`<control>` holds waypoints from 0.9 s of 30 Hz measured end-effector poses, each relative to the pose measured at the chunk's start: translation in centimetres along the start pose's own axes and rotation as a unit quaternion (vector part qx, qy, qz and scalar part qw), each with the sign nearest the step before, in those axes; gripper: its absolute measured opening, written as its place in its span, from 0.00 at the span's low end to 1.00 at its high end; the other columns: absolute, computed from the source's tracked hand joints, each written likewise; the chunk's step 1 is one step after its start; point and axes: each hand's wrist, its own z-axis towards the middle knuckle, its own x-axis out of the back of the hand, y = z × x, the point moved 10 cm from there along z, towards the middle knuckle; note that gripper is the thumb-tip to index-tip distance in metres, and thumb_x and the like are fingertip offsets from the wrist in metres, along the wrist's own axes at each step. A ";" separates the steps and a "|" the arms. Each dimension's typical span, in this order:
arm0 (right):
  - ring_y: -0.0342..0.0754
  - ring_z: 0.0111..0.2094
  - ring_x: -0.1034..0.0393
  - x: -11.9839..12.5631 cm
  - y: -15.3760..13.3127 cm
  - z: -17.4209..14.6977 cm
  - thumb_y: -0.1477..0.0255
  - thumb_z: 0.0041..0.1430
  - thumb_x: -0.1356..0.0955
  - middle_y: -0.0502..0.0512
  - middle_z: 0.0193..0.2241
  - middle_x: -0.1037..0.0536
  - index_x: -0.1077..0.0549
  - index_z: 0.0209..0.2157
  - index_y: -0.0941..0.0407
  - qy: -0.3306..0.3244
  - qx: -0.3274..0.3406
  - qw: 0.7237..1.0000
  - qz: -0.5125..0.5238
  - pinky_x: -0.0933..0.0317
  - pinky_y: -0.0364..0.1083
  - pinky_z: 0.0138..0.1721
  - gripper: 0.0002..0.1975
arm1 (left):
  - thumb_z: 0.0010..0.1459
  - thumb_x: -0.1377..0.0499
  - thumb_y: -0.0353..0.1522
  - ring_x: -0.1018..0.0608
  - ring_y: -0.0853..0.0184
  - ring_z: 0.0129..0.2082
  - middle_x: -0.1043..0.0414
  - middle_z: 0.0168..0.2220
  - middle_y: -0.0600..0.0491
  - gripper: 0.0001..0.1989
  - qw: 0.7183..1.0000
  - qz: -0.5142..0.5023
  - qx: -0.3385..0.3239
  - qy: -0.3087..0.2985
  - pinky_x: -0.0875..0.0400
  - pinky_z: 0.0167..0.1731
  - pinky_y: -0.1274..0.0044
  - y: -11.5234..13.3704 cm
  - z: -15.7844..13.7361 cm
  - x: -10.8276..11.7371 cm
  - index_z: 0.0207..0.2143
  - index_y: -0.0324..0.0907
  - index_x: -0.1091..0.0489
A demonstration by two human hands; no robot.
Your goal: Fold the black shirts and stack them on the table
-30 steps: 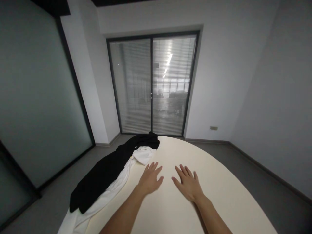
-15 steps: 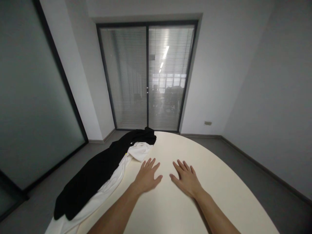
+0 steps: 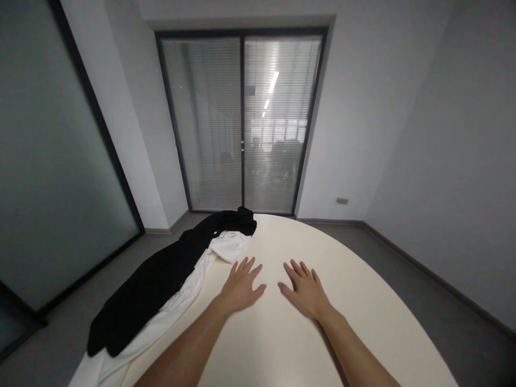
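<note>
My left hand (image 3: 241,287) is stretched out over the pale round table (image 3: 363,328), palm down, its fingers spread and holding nothing. To its right, my right hand (image 3: 307,290) is posed the same way, also with nothing in it. Whether the palms rest on the tabletop or hover just above it, I cannot tell. A black garment (image 3: 149,290) lies in a long strip along the table's left edge. Partly under it is a white garment (image 3: 181,303), with one white fold showing just beyond my left fingertips.
Past the table's far edge stands a glazed double door (image 3: 242,123) with blinds. A frosted glass panel (image 3: 60,150) is on the left, and a white wall (image 3: 382,123) with a small socket plate (image 3: 342,200) is on the right. Grey floor (image 3: 427,279) surrounds the table.
The whole view has shifted slightly, with everything a little higher and further left. Both hands keep nearly the same spread pose; the garments lie as before.
</note>
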 end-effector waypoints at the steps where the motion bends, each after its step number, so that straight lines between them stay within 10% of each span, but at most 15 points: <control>1: 0.62 0.70 0.63 -0.1 0.0 0.0 0.49 0.63 0.42 0.55 0.70 0.51 0.46 0.68 0.51 -0.002 0.000 1.000 0.001 0.68 0.63 0.66 0.37 | 0.64 0.51 0.48 0.51 0.53 0.70 0.52 0.70 0.48 0.32 1.000 -0.001 0.000 0.000 0.59 0.66 0.56 0.0 0.0 0.0 0.67 0.47 0.44; 27: 0.62 0.70 0.62 -0.2 0.1 0.0 0.48 0.63 0.42 0.56 0.70 0.51 0.46 0.68 0.51 0.001 0.001 1.000 0.003 0.68 0.63 0.66 0.38 | 0.64 0.51 0.48 0.51 0.53 0.70 0.52 0.70 0.47 0.32 1.000 0.008 -0.003 0.004 0.58 0.67 0.56 -0.2 0.1 -0.4 0.67 0.47 0.44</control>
